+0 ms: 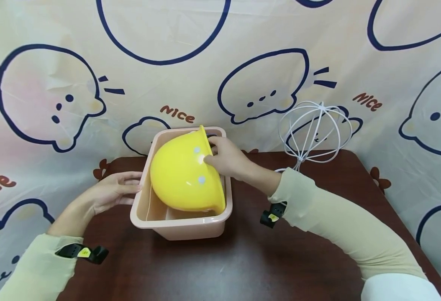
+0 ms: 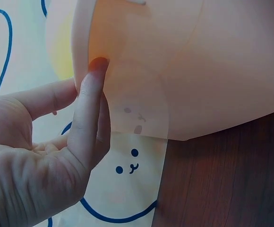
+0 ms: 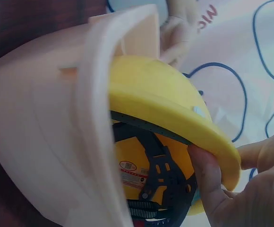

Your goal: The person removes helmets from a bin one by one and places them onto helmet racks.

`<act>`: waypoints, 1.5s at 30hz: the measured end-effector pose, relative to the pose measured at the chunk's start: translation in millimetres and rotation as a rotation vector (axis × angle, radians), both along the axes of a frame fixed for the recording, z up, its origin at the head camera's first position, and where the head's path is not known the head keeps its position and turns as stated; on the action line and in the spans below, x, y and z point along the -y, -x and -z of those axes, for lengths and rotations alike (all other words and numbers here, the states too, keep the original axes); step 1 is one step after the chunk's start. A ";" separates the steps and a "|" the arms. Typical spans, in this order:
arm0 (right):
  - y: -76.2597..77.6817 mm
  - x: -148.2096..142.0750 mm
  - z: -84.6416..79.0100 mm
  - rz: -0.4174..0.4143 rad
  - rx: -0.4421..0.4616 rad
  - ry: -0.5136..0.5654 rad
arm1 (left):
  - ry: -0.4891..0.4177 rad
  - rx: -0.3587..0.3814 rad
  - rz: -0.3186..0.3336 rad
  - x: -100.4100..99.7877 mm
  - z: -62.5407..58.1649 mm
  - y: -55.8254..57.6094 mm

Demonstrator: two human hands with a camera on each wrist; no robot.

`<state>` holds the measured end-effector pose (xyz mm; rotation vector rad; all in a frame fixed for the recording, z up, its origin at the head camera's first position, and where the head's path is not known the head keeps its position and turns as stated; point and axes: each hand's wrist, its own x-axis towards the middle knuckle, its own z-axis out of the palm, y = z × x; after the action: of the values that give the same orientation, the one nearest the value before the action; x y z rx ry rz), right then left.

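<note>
A yellow hard hat lies tilted on its side in a pale pink plastic bin, its dome toward the left. My right hand pinches the hat's brim, with digits on both its inner and outer sides. Inside the hat, the right wrist view shows a black suspension harness and a label. At the bin's left rim, my left hand holds the lip between thumb and fingers, as the left wrist view shows. The bin's floor is partly hidden under the hat.
A white wire frame, shaped like a globe, stands at the table's back right, behind my right forearm. The dark brown table extends in front of the bin. A cartoon-printed cloth hangs behind and around it.
</note>
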<state>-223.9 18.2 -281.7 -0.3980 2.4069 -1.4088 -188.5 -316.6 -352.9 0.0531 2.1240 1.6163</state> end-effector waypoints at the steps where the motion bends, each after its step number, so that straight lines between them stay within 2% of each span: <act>1: 0.2 -1.3 -3.3 0.000 0.002 0.013 | 0.001 -0.002 0.003 0.4 -0.4 0.1; 7: 0.7 -8.5 -20.8 0.012 -0.015 0.106 | 0.020 -0.023 0.002 -0.3 -4.2 0.5; 15: 4.7 -23.9 -34.9 0.081 0.032 0.271 | 0.037 -0.010 0.004 -2.2 -3.3 -1.7; 23: 7.2 -40.5 -46.5 0.182 0.041 0.392 | 0.131 -0.063 0.014 -3.6 -7.3 -3.9; 29: 5.1 -48.2 -50.4 0.253 0.014 0.476 | 0.252 -0.158 -0.053 -8.6 -22.0 -9.1; 32: 4.7 -51.7 -50.9 0.285 0.000 0.534 | 0.261 -0.193 -0.104 -12.6 -32.0 -12.5; 35: 3.8 -55.2 -50.9 0.316 -0.013 0.589 | 0.171 -0.178 -0.128 -23.5 -40.4 -17.0; 39: 2.6 -58.0 -50.4 0.352 -0.009 0.686 | -0.008 -0.114 -0.115 -48.8 -46.6 -23.4; 43: 0.6 -57.6 -48.4 0.387 0.011 0.794 | -0.214 -0.034 -0.081 -79.4 -46.7 -27.7; 45: -1.0 -56.1 -46.7 0.391 0.018 0.848 | -0.305 -0.019 -0.066 -94.0 -45.6 -28.1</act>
<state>-222.9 74.3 -235.0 -0.0860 1.8083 -2.5634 -160.4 -222.6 -307.3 0.0974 1.8929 1.9733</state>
